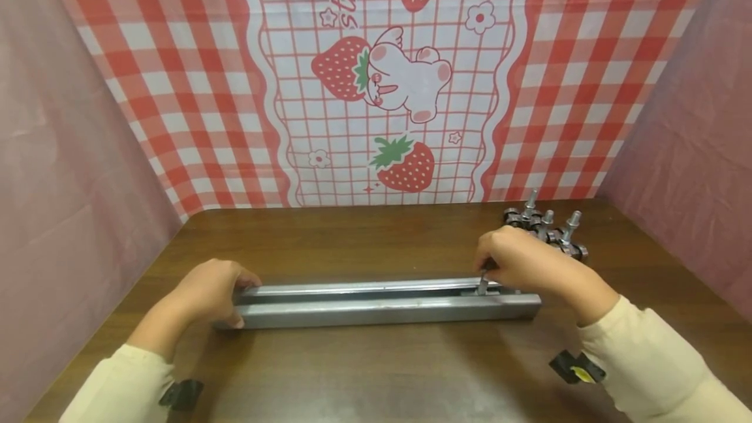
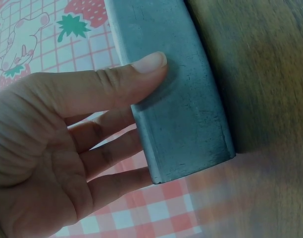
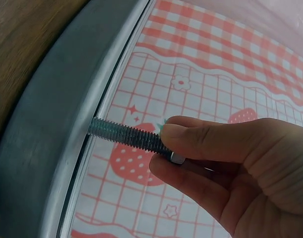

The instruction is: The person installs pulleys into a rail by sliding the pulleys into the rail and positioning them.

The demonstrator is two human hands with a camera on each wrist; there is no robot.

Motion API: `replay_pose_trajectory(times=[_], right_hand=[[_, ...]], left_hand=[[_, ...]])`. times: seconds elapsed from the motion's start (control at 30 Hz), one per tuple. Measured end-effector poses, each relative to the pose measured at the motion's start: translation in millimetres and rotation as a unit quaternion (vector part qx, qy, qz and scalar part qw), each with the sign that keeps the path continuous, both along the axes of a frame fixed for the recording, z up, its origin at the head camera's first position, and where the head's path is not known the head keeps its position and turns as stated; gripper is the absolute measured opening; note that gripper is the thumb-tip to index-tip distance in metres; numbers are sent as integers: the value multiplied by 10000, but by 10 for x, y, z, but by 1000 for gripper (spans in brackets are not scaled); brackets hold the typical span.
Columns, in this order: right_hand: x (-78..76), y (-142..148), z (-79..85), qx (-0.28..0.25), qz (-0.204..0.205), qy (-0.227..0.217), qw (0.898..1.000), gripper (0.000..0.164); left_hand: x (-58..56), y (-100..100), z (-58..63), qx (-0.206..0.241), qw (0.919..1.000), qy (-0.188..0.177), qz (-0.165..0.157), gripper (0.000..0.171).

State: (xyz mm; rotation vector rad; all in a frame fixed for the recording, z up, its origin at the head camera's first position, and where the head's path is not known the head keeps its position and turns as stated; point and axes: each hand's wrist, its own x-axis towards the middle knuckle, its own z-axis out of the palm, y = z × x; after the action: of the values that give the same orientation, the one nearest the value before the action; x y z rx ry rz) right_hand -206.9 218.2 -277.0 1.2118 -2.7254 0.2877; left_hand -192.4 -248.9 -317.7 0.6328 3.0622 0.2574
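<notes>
A long grey metal channel rail lies across the wooden table, its slot facing up. At its left end my left hand grips it, thumb on the near side wall and fingers on the far side. In the left wrist view the thumb lies flat on the rail wall near the end. A threaded bolt stands up out of the slot near the right end. My right hand pinches the bolt's top between thumb and fingers; a nut or bolt head shows at the fingertips. What the bolt joins inside the rail is mostly hidden.
Several roller trolleys with upright bolts stand grouped at the back right of the table, just behind my right hand. A red-checked strawberry cloth hangs along the back edge. Pink curtains flank both sides.
</notes>
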Motion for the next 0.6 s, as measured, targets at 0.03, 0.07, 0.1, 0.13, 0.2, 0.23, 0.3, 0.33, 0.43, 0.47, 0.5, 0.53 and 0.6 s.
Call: replay_pose_trajectory(times=[0.03, 0.07, 0.1, 0.13, 0.2, 0.23, 0.3, 0.33, 0.43, 0.47, 0.5, 0.53, 0.6], right_hand=[[-3, -18, 0, -4, 39, 7, 10000, 19], [-7, -34, 0, -17, 99, 29, 9999, 18], [-12, -49, 0, -31, 164, 54, 9998, 18], [-15, -63, -1, -43, 205, 65, 9998, 18], [-20, -89, -2, -70, 291, 86, 9995, 18], [-21, -100, -3, -79, 317, 95, 9994, 18], [-24, -124, -8, -111, 379, 122, 9991, 18], [-24, -136, -12, -126, 408, 131, 9990, 17], [-29, -177, -26, -172, 508, 189, 9984, 17], [-31, -190, -31, -181, 532, 212, 9982, 17], [-35, -204, -36, -187, 559, 232, 9980, 17], [-38, -219, -41, -191, 575, 256, 9978, 17], [-43, -246, -49, -191, 591, 302, 9976, 16]], left_hand=[[2, -1, -2, 3, 10000, -4, 2, 59], [3, -3, -5, 0, 10000, 11, -4, 59], [2, -5, -6, -1, 10000, 22, -12, 59], [0, -7, -8, 3, 10000, 33, -19, 59], [-6, -9, -10, 20, 10000, 64, -49, 58], [-10, -9, -10, 21, 9999, 85, -64, 58], [-15, -9, -10, 25, 9999, 105, -82, 58], [-17, -10, -10, 24, 9999, 106, -82, 58], [-17, -13, -12, -12, 9999, 112, -83, 59], [-17, -14, -13, -21, 9999, 115, -86, 59], [-16, -15, -14, -35, 9999, 122, -92, 59], [-16, -15, -15, -39, 9999, 125, -96, 58], [-16, -15, -16, -48, 9998, 137, -113, 58]])
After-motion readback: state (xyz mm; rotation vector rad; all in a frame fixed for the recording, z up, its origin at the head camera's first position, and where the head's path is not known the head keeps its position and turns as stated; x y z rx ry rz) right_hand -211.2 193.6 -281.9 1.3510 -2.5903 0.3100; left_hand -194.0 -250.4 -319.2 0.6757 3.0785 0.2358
